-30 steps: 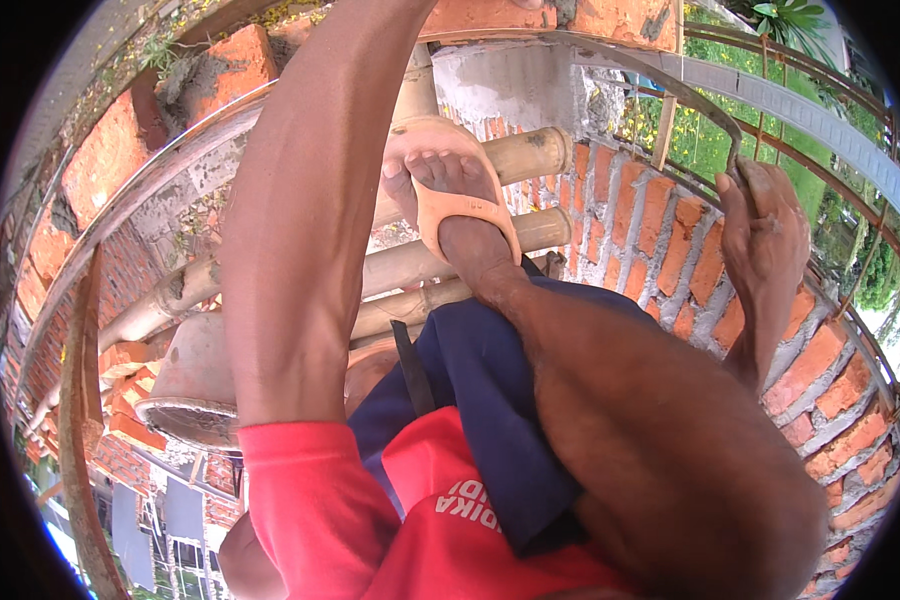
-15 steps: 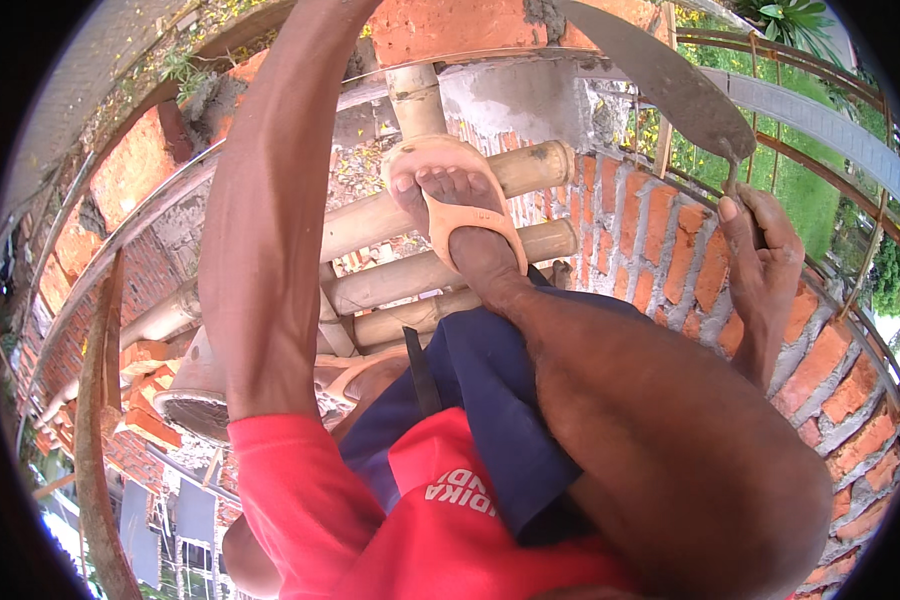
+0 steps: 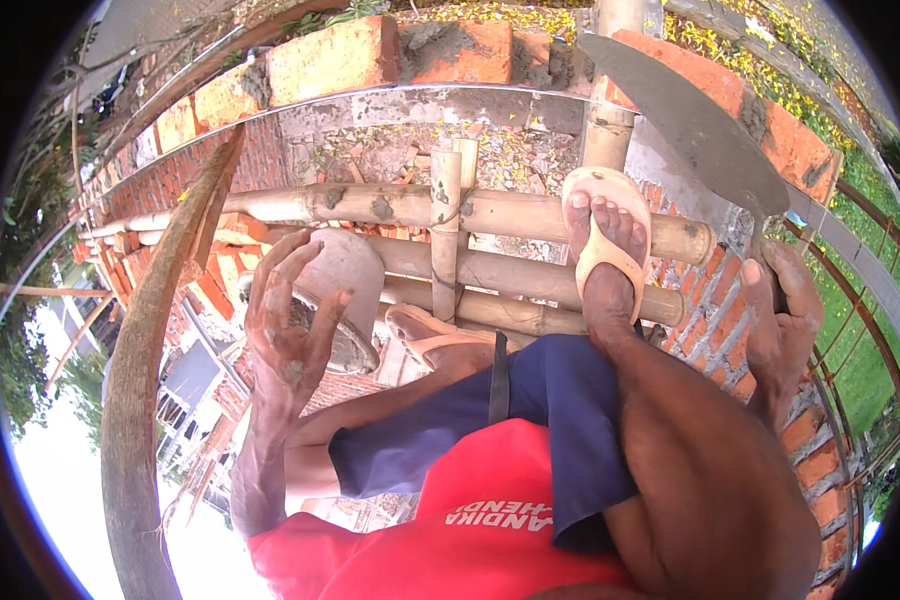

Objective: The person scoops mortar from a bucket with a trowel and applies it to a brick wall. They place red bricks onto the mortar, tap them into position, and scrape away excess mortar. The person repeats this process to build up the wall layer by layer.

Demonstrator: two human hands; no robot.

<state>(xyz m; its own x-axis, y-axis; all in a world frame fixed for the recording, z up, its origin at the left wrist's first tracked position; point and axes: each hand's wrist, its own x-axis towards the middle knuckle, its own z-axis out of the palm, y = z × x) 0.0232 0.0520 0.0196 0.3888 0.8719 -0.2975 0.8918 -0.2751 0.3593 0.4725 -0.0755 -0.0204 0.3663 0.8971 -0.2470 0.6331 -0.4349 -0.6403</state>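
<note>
My right hand (image 3: pixel 782 315) is closed round the handle of a trowel (image 3: pixel 695 125), whose long grey blade points away and to the left, over the brick course. My left hand (image 3: pixel 292 320) is raised at the left with its fingers curved and apart, and nothing shows in it. Just behind it is a pale, mortar-smeared bucket (image 3: pixel 348 268), tipped so that its dark opening faces me. The hand overlaps the bucket's rim; I cannot tell whether they touch. Beyond my feet runs a curved course of orange bricks (image 3: pixel 335 62) with grey mortar in places.
My sandalled feet rest on bamboo poles (image 3: pixel 510 215) lashed to an upright piece. A taut line (image 3: pixel 440 88) crosses along the brick course. A curved wooden pole (image 3: pixel 135 380) rises at the left. To the right stands a mortared brick wall (image 3: pixel 815 465), with metal bars and grass beyond.
My left arm, stretched far forward before, has drawn back, and its hand is now beside the bucket. The view has shifted; the right hand still holds the trowel.
</note>
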